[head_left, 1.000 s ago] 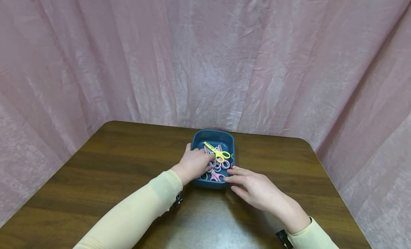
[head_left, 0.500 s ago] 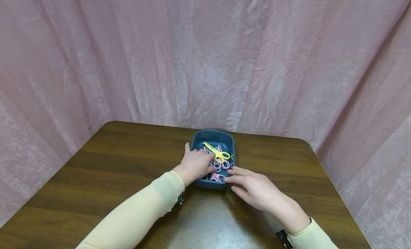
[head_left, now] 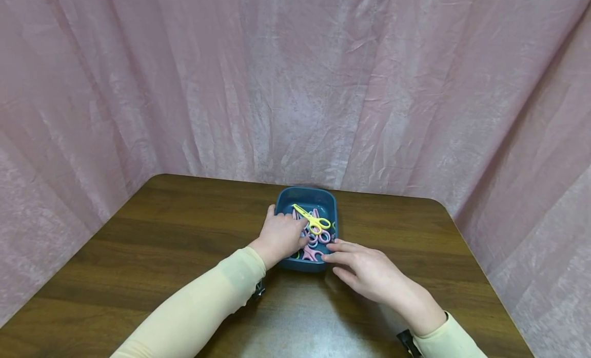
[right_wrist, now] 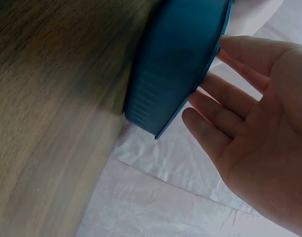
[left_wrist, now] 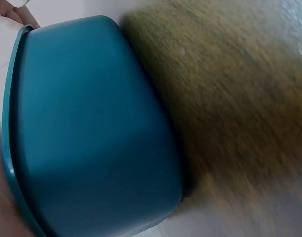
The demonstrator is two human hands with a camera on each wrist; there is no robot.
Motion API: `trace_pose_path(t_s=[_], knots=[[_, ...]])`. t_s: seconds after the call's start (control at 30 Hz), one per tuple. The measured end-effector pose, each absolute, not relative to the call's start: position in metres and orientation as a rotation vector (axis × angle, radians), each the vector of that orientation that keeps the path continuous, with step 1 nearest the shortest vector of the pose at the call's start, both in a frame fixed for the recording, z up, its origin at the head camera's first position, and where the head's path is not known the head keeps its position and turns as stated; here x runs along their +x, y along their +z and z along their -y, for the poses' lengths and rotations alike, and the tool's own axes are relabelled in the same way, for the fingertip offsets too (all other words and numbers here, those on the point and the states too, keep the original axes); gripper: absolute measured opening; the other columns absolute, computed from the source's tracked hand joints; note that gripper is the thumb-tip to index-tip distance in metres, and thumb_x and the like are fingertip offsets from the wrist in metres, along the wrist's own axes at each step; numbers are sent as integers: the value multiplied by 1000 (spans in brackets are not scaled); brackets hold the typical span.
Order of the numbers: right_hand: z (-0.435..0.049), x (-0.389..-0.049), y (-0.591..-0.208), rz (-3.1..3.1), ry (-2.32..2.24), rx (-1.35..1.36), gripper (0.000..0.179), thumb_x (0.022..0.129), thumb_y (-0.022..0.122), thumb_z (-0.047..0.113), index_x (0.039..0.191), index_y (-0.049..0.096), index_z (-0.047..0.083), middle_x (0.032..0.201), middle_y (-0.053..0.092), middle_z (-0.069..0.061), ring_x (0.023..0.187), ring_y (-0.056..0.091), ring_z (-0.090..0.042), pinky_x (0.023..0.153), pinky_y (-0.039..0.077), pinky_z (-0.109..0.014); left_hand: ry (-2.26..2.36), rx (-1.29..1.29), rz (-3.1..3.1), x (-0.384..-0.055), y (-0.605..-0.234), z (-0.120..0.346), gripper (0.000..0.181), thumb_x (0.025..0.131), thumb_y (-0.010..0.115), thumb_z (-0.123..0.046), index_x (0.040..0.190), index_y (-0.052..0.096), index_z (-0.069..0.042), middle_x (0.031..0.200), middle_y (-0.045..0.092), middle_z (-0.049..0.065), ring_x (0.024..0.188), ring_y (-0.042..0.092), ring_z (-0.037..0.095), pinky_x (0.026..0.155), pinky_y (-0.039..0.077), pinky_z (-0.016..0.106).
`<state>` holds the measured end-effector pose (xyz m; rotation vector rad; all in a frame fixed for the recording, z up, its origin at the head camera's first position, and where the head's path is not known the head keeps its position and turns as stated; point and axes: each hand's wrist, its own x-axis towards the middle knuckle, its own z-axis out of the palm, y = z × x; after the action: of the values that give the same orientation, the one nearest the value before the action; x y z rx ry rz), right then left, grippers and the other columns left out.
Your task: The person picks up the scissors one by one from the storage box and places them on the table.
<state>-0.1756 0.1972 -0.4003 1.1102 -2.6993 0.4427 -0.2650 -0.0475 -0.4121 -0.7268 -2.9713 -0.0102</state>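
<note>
On the table stands a dark teal plastic bin [head_left: 307,266] with several small scissors in it. Yellow scissors [head_left: 314,220] lie on top of the pile, their blades toward the back left. Pink scissors [head_left: 310,253] are near the bin's front end. My left hand [head_left: 280,237] reaches over the left rim into the bin, thumb and index finger at the pile beside the yellow handles. Its other fingertips are hidden, and I cannot tell whether it grips a pair. My right hand [right_wrist: 259,113] has its fingers extended, fingertips right at the bin's right rim.
The brown wooden table [head_left: 184,224] spreads out around the bin on all sides. Pink curtains [head_left: 295,91] hang behind the table's far edge and along both sides. A dark strap [head_left: 408,342] shows at the right wrist.
My left hand has shifted slightly to the right inside the bin, its thumb now over the purple handles. The right hand, the bin and the yellow scissors have stayed nearly in place.
</note>
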Motion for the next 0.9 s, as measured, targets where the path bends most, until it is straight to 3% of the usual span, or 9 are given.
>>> trace_pose_path(t_s=[0.23, 0.57, 0.9], knots=[[-198, -176, -402, 2684, 421, 1112, 31, 101, 80, 13, 132, 82, 18, 145, 72, -7, 140, 65, -28, 104, 59, -50, -35, -747, 2917, -266, -407, 52, 50, 104, 77, -46, 143, 72, -14, 124, 79, 14, 114, 75, 35, 124, 34, 68], [-198, -178, -402, 2692, 422, 1107, 31, 101, 80, 14, 132, 83, 18, 146, 72, -6, 140, 65, -27, 103, 59, -50, -92, -754, 2904, -266, -396, 60, 49, 104, 77, -44, 142, 71, -12, 122, 80, 12, 113, 75, 33, 127, 28, 68], [-198, -179, -401, 2688, 432, 1111, 30, 102, 79, 14, 131, 83, 18, 146, 72, -7, 140, 65, -28, 102, 59, -51, -82, -781, 2786, -259, -385, 67, 40, 101, 79, -41, 127, 77, -11, 107, 80, 11, 102, 76, 32, 125, 34, 64]])
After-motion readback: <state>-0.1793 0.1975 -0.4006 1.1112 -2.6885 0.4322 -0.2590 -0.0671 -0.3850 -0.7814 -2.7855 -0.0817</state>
